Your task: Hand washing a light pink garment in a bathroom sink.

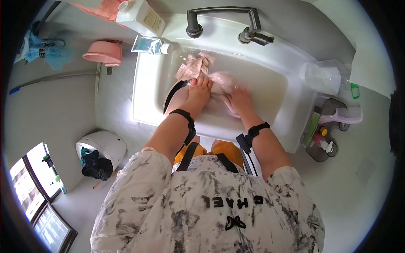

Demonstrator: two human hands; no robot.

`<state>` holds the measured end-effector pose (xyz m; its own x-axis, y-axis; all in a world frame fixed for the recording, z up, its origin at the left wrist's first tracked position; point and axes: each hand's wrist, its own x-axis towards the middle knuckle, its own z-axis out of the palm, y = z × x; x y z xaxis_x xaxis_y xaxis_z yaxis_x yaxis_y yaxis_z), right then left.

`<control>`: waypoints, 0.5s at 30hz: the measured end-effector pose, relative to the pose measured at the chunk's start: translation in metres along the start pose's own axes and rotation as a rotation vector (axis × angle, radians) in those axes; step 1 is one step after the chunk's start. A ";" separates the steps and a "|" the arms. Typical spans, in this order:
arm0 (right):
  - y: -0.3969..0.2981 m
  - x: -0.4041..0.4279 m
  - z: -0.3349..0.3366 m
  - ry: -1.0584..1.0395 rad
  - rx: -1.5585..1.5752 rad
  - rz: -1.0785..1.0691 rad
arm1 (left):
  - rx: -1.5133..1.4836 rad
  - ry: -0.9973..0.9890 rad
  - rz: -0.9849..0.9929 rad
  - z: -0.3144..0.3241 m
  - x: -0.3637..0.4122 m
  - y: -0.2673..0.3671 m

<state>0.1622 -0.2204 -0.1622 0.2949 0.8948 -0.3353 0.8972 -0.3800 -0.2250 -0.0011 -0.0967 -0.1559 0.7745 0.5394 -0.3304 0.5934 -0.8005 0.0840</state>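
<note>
Wet pink cloth [196, 66] lies bunched in a white washbasin [286, 126] that holds cloudy water. My left hand [200, 90] bears down on the cloth, fingers bent over it, beside a curved black-edged rim [174, 95] partly covered by the fabric. To its right, my right hand [240, 98] grips another stretch of the same cloth at the water, its fingertips blurred and partly hidden. A bubble-like swell of fabric bulges between the hands and the bunched part.
Behind the basin stands a dark faucet [223, 10]. A white jug [142, 19] and a squeeze tube [152, 46] occupy its back left corner. Clear plastic-wrapped cups [324, 77] and an organizer with a comb [341, 115] are at right. A pink basin [104, 52] hangs left.
</note>
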 end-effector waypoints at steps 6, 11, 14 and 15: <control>-0.047 0.001 -0.076 0.024 0.179 0.135 | -0.286 -0.005 -0.087 -0.036 0.001 -0.007; 0.028 0.006 -0.073 0.056 0.540 0.177 | -0.444 -0.065 -0.194 -0.118 -0.015 -0.011; 0.028 0.005 -0.119 -0.275 0.617 0.127 | -0.671 0.154 -0.248 -0.124 -0.027 -0.046; 0.029 0.004 -0.128 -0.411 0.662 0.119 | -0.668 0.163 -0.239 -0.125 -0.026 -0.050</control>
<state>0.2317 -0.1975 -0.0529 0.1156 0.7299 -0.6737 0.4470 -0.6440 -0.6209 -0.0233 -0.0385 -0.0338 0.5986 0.7535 -0.2717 0.7174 -0.3534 0.6004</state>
